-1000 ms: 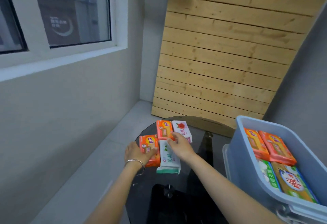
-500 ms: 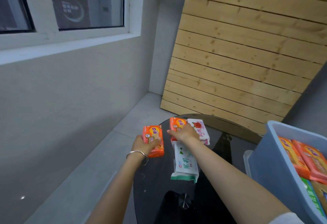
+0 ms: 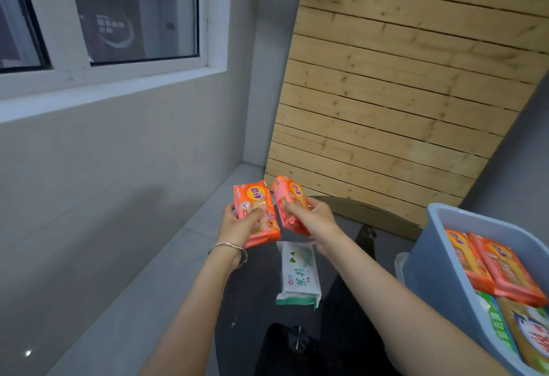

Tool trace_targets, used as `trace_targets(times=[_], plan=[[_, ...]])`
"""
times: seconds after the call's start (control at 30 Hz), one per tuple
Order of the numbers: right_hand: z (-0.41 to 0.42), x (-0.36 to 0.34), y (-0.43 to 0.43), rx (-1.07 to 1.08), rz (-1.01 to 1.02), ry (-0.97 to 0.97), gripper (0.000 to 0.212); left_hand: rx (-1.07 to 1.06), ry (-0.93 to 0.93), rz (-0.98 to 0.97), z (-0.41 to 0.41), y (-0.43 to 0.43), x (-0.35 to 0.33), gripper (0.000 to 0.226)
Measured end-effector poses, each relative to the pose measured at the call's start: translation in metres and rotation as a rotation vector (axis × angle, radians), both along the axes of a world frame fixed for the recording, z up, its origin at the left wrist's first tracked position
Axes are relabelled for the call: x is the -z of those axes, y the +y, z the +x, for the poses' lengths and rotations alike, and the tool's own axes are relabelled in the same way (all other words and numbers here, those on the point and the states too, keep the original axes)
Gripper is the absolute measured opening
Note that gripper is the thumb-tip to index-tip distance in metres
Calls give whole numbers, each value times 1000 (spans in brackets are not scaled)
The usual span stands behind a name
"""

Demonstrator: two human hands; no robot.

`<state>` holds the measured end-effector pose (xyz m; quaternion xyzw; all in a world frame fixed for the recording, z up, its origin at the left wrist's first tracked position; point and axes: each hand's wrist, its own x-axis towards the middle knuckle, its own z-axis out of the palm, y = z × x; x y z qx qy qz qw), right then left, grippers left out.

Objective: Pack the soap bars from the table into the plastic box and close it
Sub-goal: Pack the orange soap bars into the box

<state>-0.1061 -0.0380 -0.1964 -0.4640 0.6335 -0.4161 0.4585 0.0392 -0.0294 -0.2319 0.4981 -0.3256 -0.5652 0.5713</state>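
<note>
Two orange soap bars are held up just above the middle of the frame, over the far edge of the dark glass worktop (image 3: 252,295). The left hand (image 3: 237,227), with a metal bracelet (image 3: 234,249) at the wrist, is closed around the left orange soap bar (image 3: 257,212), thumb across its face and fingers behind; the pack is held nearly upright. The right hand (image 3: 312,218) is closed on the right orange soap bar (image 3: 289,201), which is tilted with its top end leaning toward the upper left. The two packs are just beside each other, their upper corners nearly touching. Both forearms are stretched forward from the bottom of the frame and converge toward the centre. Below the hands, a white and green soap bar (image 3: 298,274) lies flat on the worktop. At the lower right, the blue plastic box (image 3: 430,262) stands open, with orange packs and green and yellow packs already laid inside.
</note>
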Motion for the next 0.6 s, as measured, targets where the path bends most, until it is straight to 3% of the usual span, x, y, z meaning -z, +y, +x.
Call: trace_targets(times=[0.07, 0.2, 0.33, 0.47, 0.6], plan=[[-9, -15, 21, -34, -36, -52, 41, 54, 4, -38, -8, 8, -18, 46], [-34, -42, 59, -2, -104, -118, 70, 141, 29, -116, -30, 32, -48, 42], [-71, -71, 95, 80, -197, -114, 59, 241, 50, -136, -66, 63, -68, 31], [-118, -92, 124, 170, -202, -122, 39, 351, 68, -127, -106, 85, -82, 43], [-174, -102, 152, 223, -110, -299, 47, 445, 26, -141, -149, 101, -95, 40]])
